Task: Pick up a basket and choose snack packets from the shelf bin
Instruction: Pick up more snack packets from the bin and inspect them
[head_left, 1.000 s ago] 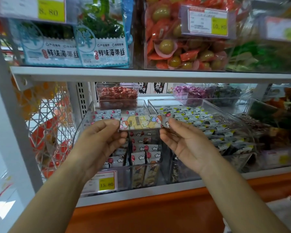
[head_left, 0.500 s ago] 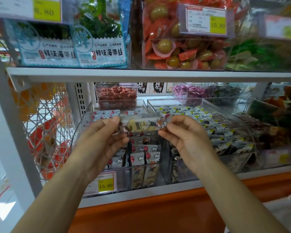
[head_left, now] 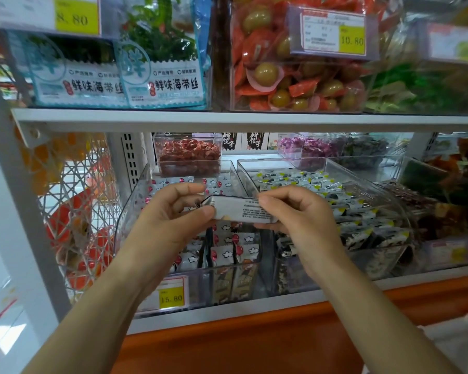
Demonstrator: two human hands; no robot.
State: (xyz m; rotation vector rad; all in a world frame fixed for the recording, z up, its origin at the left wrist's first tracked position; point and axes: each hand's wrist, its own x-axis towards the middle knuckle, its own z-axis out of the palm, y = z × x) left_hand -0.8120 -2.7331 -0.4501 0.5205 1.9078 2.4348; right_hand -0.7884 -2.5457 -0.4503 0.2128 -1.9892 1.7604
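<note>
Left hand (head_left: 170, 222) | right hand (head_left: 297, 220) | both pinch snack packet (head_left: 241, 210) ends

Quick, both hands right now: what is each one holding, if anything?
Left hand: pinches the left end of the snack packet.
Right hand: pinches its right end.

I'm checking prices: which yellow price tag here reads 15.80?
The tag on the lower bin's front, under the left hand; the two upper-shelf tags read 8.80 and 10.80.

Clear glossy plastic shelf bin (head_left: 135, 201)
</note>
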